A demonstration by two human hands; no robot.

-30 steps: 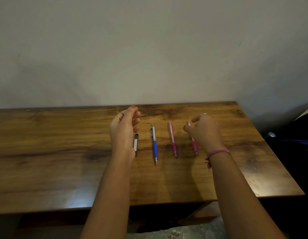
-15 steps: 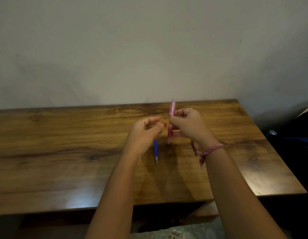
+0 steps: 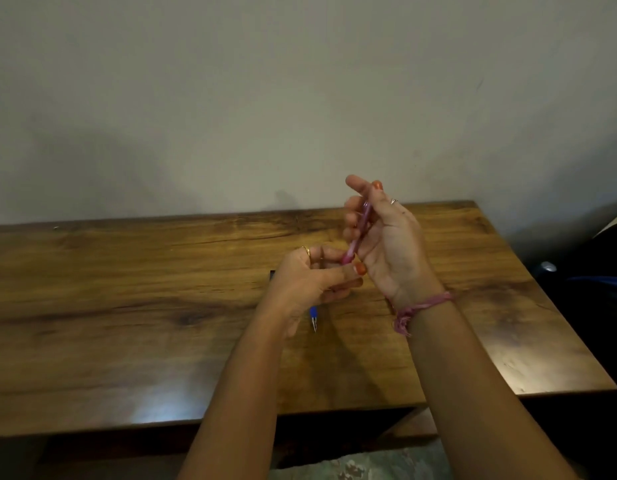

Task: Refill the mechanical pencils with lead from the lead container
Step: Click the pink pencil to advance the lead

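I see both hands raised over the wooden bench. Right hand is wrapped around a pink mechanical pencil, held tilted, upper end between thumb and fingers. Left hand pinches the pencil's lower end with thumb and fingertips. Blue mechanical pencil lies on the bench under the left hand, only its tip end showing. A dark corner just left of the left hand looks like the lead container; mostly hidden. Pink thread band on the right wrist.
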